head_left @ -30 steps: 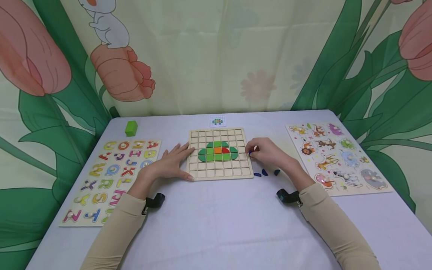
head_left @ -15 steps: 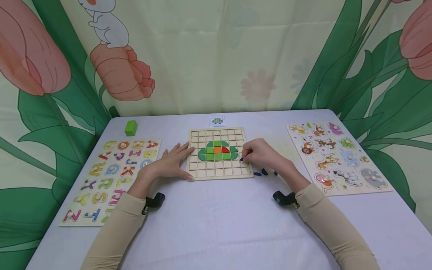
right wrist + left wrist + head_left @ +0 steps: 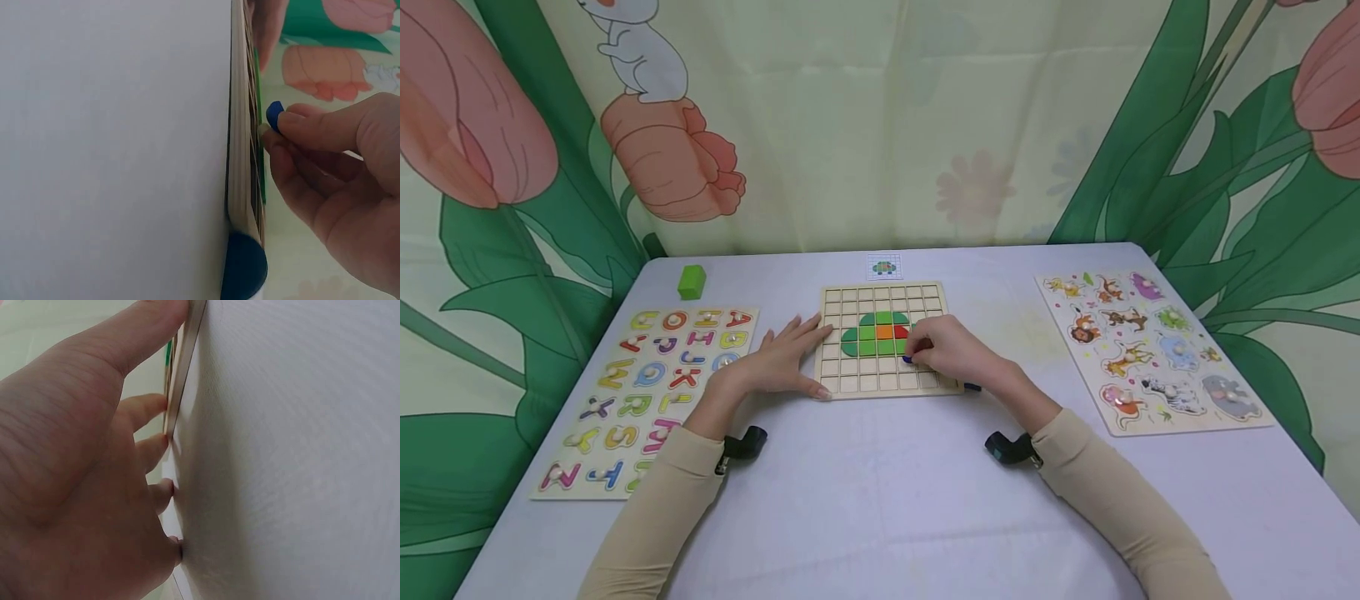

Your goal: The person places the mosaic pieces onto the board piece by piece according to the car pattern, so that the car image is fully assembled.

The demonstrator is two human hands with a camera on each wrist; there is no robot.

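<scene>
In the head view my right hand [image 3: 951,346] is over the right part of a wooden grid board [image 3: 850,383]. Thumb and fingertips pinch a small blue half-round piece [image 3: 274,115], held close over the board just below the green pieces [image 3: 867,343]. Orange and red squares [image 3: 891,332] sit among the green ones in a domed shape; my right hand covers its right end. The fingers of my left hand [image 3: 778,360] are spread, with fingertips and thumb resting at the board's left edge. Another blue half-round piece [image 3: 244,269] lies on the table by the board's near right corner.
A small pattern card [image 3: 883,267] lies behind the grid board. The alphabet board [image 3: 587,493] is at left under my left forearm, with a green block [image 3: 692,283] beyond it. An animal puzzle board [image 3: 1180,423] lies at right. A printed curtain hangs behind the table.
My right hand has moved left with the blue piece, from the board's right edge to just below the green pieces. My left hand has stayed in place.
</scene>
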